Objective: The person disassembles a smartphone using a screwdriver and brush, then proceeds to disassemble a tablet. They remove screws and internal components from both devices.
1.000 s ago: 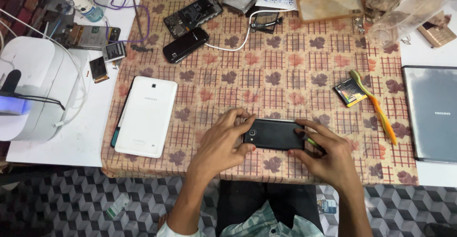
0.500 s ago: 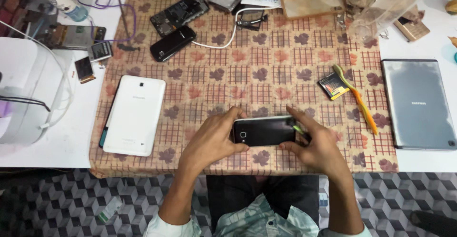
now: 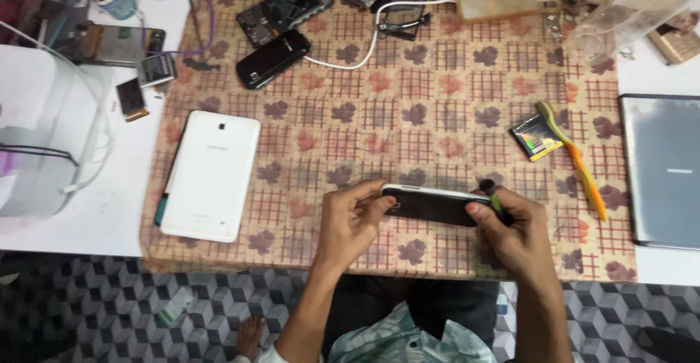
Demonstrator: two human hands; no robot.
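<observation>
Both hands hold a black smartphone (image 3: pixel 430 206) with a white rim, tilted on its long edge above the near side of the patterned cloth (image 3: pixel 408 115). My left hand (image 3: pixel 350 224) pinches its left end with thumb and fingers. At the phone's right end, my right hand (image 3: pixel 514 228) grips it together with a small dark-tipped tool (image 3: pixel 490 192) that pokes up between the fingers.
A white tablet (image 3: pixel 211 175) lies face down at the left. A phone battery (image 3: pixel 536 138) and an orange-and-green toothbrush (image 3: pixel 576 159) lie at the right, a grey tablet (image 3: pixel 665 170) beyond them. A black phone (image 3: pixel 273 58), an opened phone and cables lie at the back.
The phone has been turned from lying flat with its back up to standing on its long edge. Both hands stayed on its ends.
</observation>
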